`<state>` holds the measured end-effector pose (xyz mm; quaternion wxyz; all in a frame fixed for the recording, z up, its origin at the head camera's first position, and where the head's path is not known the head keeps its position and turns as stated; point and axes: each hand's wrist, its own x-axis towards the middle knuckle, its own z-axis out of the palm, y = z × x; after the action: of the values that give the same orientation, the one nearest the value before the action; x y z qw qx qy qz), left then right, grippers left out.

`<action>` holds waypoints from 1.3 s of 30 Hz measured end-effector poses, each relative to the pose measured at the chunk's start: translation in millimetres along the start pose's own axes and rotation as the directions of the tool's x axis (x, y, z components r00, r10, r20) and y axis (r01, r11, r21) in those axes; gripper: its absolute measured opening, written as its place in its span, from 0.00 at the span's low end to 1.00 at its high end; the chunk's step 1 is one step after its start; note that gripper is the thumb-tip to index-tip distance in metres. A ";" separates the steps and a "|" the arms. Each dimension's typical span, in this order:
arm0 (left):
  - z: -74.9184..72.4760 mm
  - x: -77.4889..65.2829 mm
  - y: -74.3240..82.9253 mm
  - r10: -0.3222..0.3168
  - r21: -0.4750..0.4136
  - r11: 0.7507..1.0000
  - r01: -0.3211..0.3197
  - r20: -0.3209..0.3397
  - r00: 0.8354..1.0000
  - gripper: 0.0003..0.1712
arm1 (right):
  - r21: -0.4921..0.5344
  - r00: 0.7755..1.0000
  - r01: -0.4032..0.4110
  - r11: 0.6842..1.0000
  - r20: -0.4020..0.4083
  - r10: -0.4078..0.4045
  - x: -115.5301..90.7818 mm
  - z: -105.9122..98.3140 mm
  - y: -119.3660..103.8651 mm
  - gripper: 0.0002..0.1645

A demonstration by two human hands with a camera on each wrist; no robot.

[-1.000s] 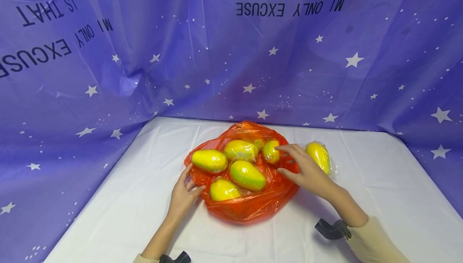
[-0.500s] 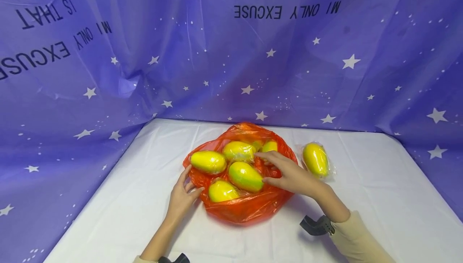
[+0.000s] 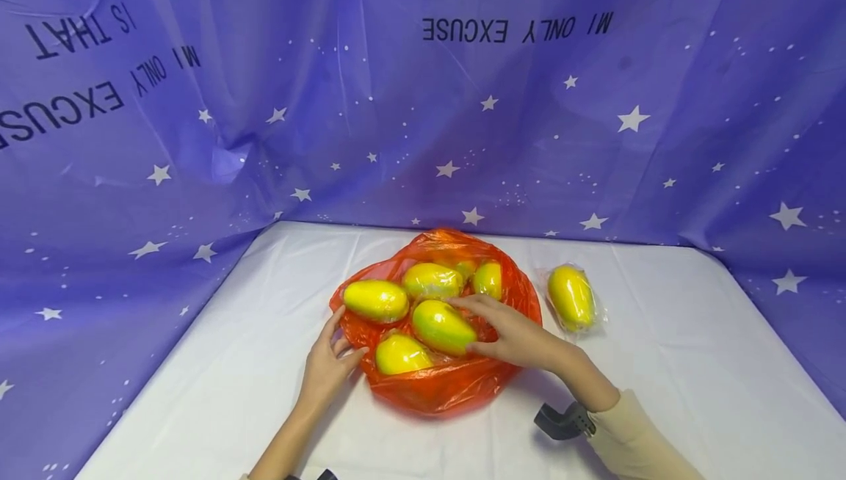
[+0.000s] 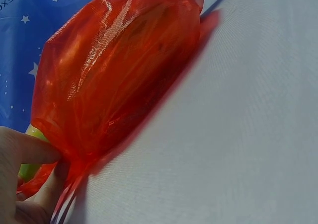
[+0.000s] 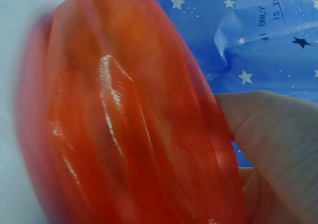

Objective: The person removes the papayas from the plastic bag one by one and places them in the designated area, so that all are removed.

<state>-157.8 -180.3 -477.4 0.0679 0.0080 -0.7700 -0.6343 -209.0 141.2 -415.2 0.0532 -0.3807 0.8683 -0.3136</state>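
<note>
A red plastic bag (image 3: 439, 388) lies wide open on the white-covered table, holding several yellow-green mangoes, some in clear wrap. My left hand (image 3: 324, 373) is at the bag's left rim; in the left wrist view, thumb and finger pinch the red film (image 4: 119, 70). My right hand (image 3: 515, 333) reaches over the bag's right side, fingers spread around the right end of the middle mango (image 3: 441, 327). Its fingertips are at the fruit's upper edge and its thumb at the lower right. In the right wrist view, the bag wall (image 5: 129, 110) hides the fruit and most fingers.
One wrapped mango (image 3: 571, 296) lies outside the bag, to its right on the white tablecloth (image 3: 694, 362). Behind the table hangs a purple curtain (image 3: 396, 120) with stars and lettering. A black wrist mount (image 3: 562, 421) juts below my right forearm.
My right hand has moved left, from the bag's right rim and its right-hand mango to the middle mango. The left hand keeps its place at the left rim. The view has shifted slightly.
</note>
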 end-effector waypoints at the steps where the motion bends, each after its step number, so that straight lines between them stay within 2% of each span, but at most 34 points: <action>1: -0.3 -0.1 -0.3 0.000 0.003 1.000 0.000 -0.001 1.000 0.48 | 0.000 1.000 0.002 1.000 0.001 -0.002 0.4 1.8 0.0 0.44; 6: 0.1 -1.5 -1.2 0.000 0.024 1.000 0.000 -0.010 1.000 0.48 | 0.013 1.000 0.026 1.000 0.015 -0.027 2.7 10.9 0.4 0.44; 13: 0.7 -2.0 -1.0 0.003 0.016 1.000 -0.003 -0.002 1.000 0.48 | 0.011 1.000 -0.012 1.000 0.014 0.012 3.4 17.8 -1.1 0.44; 24: 1.6 -0.3 -1.7 0.000 0.020 1.000 0.000 0.000 1.000 0.49 | 0.037 1.000 -0.026 0.999 0.007 0.026 4.3 25.0 -2.8 0.46; 30: 1.6 -1.4 -0.6 0.015 0.036 0.999 -0.015 -0.018 1.000 0.48 | 0.002 1.000 -0.029 1.000 0.011 0.029 4.4 28.2 -3.3 0.48; 39: 1.1 -0.5 -2.3 0.003 0.047 0.999 -0.002 -0.022 1.000 0.49 | -0.001 0.998 -0.062 0.998 -0.026 0.062 6.0 31.5 -3.8 0.47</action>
<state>-157.6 -179.6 -479.9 0.0771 0.0155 -0.7841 -0.6157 -200.4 119.2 -437.3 0.0513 -0.3494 0.8806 -0.3160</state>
